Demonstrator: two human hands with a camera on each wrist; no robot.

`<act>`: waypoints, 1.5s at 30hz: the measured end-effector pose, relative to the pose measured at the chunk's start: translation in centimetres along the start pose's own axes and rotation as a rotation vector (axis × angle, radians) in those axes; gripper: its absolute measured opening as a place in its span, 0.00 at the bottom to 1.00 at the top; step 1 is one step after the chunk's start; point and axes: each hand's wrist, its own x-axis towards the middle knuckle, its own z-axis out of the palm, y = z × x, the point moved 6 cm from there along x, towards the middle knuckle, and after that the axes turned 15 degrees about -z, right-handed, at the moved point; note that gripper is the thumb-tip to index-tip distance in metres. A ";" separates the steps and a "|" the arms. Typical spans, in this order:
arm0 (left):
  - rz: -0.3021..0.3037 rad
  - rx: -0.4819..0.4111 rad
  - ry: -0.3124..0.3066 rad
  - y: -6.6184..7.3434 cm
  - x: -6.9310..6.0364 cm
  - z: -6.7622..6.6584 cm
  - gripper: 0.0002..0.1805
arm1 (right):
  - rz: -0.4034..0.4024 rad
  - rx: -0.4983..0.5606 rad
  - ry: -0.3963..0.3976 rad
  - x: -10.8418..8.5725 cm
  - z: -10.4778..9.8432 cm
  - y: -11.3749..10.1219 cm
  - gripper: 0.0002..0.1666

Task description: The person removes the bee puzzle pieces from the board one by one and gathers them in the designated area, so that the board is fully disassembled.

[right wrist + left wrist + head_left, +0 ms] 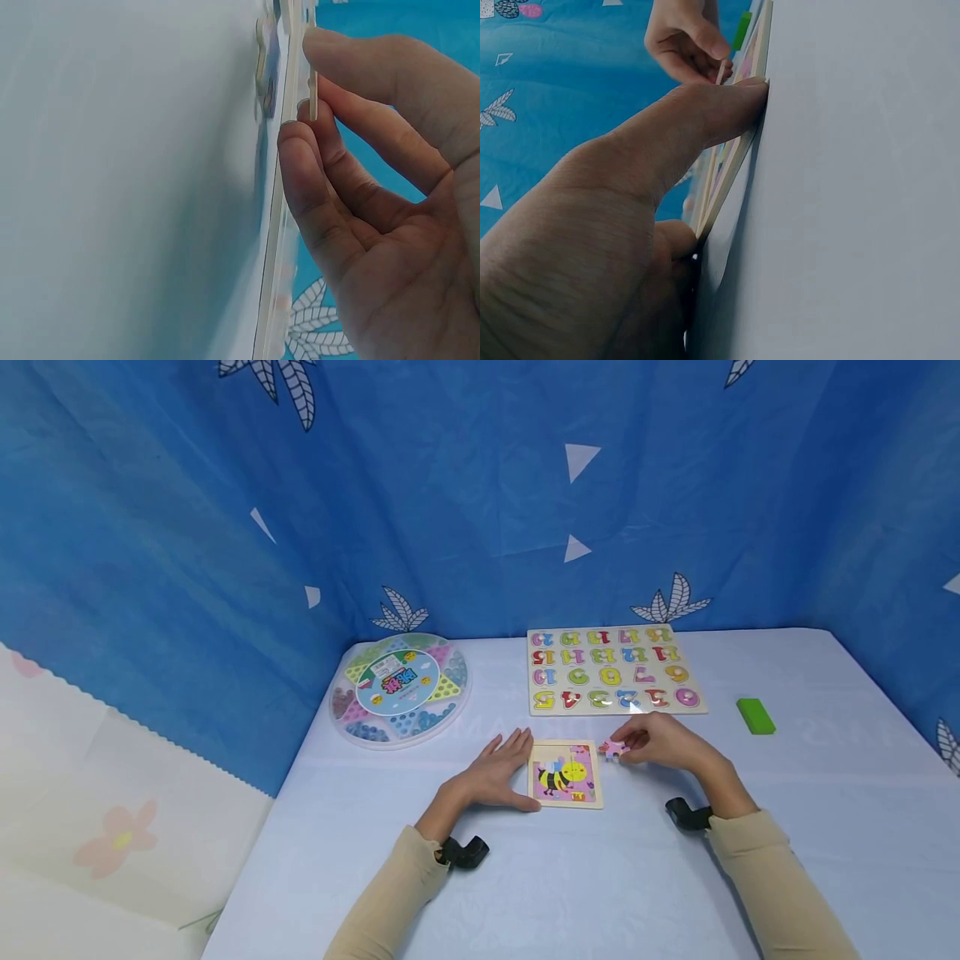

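A small square wooden jigsaw puzzle (562, 777) with a bee on pink lies flat on the table, pale bare wood showing at its upper left. My left hand (498, 774) rests at its left side, fingers spread and fairly straight. In the left wrist view the thumb (727, 112) touches the frame's edge. Just right of the frame, my right hand (660, 742) pinches a pink puzzle piece (613, 749) between thumb and fingers. The right wrist view shows this piece (313, 101) edge-on, above the table.
Behind the puzzle lies a number board (615, 677) with colourful numerals. A round Chinese checkers set (397, 689) sits at the back left. To the right is a green block (755, 716). A blue curtain (480, 502) hangs behind the white table (570, 893).
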 end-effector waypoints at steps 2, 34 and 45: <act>0.000 0.002 -0.001 0.0 -0.1 0.0 0.62 | 0.004 -0.001 0.004 -0.3 -0.2 0.3 0.18; 0.000 0.005 -0.003 0.0 -0.2 0.2 0.62 | 0.039 -0.024 0.007 -2.1 -1.4 2.9 0.18; 0.011 0.008 -0.004 0.0 0.1 0.0 0.62 | 0.048 -0.034 0.018 -2.0 -1.5 2.9 0.21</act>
